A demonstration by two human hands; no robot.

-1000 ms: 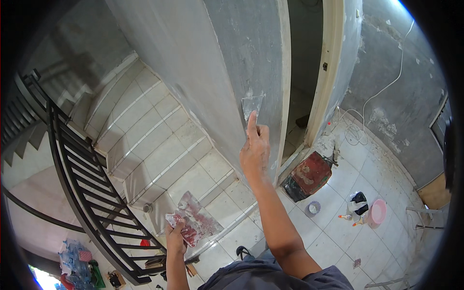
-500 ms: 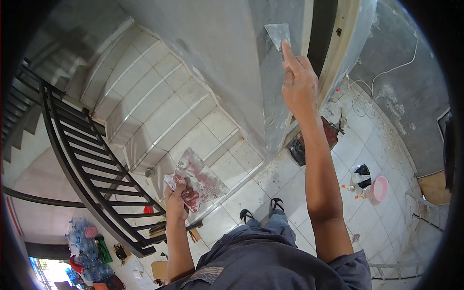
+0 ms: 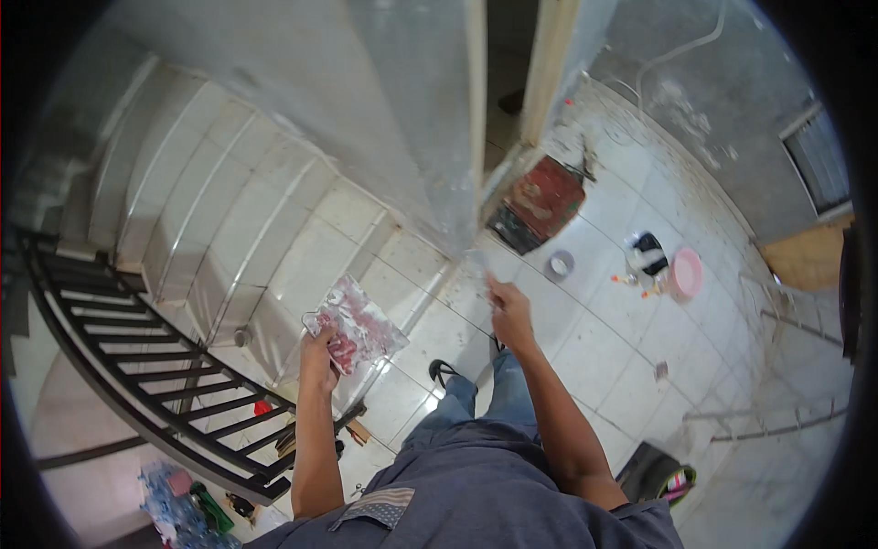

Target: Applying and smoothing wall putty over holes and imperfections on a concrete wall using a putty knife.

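- The left hand [image 3: 317, 355] is gripping a smeared plate [image 3: 377, 328] by its near edge; the plate is extending toward two o'clock.
- The right hand [image 3: 512, 316] is clasping a scraper [image 3: 476, 263], its blade pointing toward eleven o'clock; the plate is lying at nine o'clock from this hand, well apart.
- Motion blur is obscuring the blade's outline; the plate is hiding the left fingers beneath it.

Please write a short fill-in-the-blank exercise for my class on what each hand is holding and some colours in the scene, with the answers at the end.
1. The smeared red-and-white sheet is gripped by the person's ____.
2. The blurred tool is held in the person's ____.
3. The round tub on the tiled floor is coloured ____.
4. The person's trousers are coloured ____.

Missing words: left hand; right hand; pink; blue.
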